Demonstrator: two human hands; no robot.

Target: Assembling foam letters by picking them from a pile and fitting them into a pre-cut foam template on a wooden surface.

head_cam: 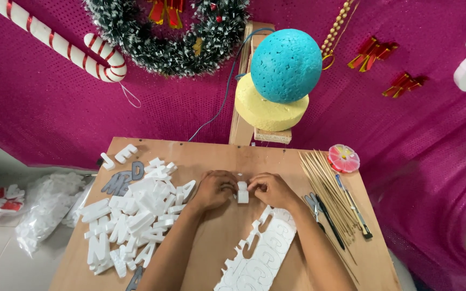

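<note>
My left hand [215,188] and right hand [269,188] meet near the middle of the bench [217,156], and both grip one small white foam piece [242,192] between their fingertips. The piece sits just above the bench surface, between the two hands, with its long axis running roughly away from me; I cannot make out its exact shape. Directly below the right hand lies a white foam sheet [262,253] with letter outlines cut into it, its long axis running diagonally from the near edge up toward the hands. To the left of my left hand is a loose pile of white foam letters [136,215], with a few grey letters [120,180] at its far edge. To the right lies a bundle of thin wooden skewers [327,186], pointing away from me and fanned slightly, with a craft knife [354,207] and a dark pen [330,221] beside it. A round pink case [344,158] rests at the far right corner. Off the bench to the left, a clear plastic bag [47,205] holds more white foam pieces.
</note>
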